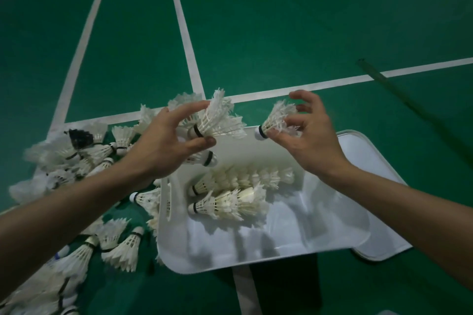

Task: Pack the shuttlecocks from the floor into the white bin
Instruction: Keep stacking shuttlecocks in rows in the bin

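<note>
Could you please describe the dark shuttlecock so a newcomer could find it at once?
Find the white bin on the green floor and look left to the heap of shuttlecocks. At the heap's far edge, by the white court line, lies the dark shuttlecock: its feathers are black, its neighbours' white.

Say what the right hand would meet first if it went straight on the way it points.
Probably the white feather shuttlecock stack held in the left hand; the right hand, pinching one white shuttlecock, points leftward at it. Depth unclear.

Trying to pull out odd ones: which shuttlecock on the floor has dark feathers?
The black-feathered shuttlecock on the left, just below the white court line; all the others have white feathers.
</note>
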`<state>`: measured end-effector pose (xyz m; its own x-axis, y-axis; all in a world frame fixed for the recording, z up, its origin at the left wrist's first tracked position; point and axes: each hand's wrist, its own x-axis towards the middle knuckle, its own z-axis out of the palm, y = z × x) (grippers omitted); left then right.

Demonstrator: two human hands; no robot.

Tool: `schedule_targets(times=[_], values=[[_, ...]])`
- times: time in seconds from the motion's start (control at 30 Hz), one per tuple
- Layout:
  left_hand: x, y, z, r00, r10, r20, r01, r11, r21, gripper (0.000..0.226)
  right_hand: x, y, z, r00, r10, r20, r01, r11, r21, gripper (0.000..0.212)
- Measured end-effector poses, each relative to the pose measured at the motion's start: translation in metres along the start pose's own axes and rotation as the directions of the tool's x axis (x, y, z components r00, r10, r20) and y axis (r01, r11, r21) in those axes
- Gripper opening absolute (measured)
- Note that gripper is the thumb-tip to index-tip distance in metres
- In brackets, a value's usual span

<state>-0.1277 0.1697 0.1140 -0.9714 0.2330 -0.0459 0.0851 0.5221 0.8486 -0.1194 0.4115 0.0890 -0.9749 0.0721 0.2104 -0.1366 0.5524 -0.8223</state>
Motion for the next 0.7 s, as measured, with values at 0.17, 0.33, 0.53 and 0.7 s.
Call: schedule_targets(times=[0.17,0.33,0.53,0.7], values=[[-0.011,-0.008,0.017,0.997,-0.026,0.067,0.026,1.0,-0.007,0.057,-0.013,0.015,-0.004,0.998,-0.011,0.064,0.03,0.952,-0.304,0.019],[-0.024,-0.019,0.034,0.984,-0.076,0.162,0.062,0.994,0.089,0.055,-0.027,0.032,-0.003,0.985,0.04,0.168,0.029,0.919,-0.393,0.024],[-0.021,-0.028,0.043,0.979,-0.088,0.185,0.061,0.988,0.143,0.059,-0.039,0.044,0.001,0.974,0.112,0.196,-0.02,0.907,-0.42,0.023],[-0.012,-0.036,0.039,0.983,-0.101,0.155,0.079,0.987,0.139,0.059,-0.043,0.049,0.004,0.966,0.193,0.171,-0.113,0.914,-0.39,0.034]])
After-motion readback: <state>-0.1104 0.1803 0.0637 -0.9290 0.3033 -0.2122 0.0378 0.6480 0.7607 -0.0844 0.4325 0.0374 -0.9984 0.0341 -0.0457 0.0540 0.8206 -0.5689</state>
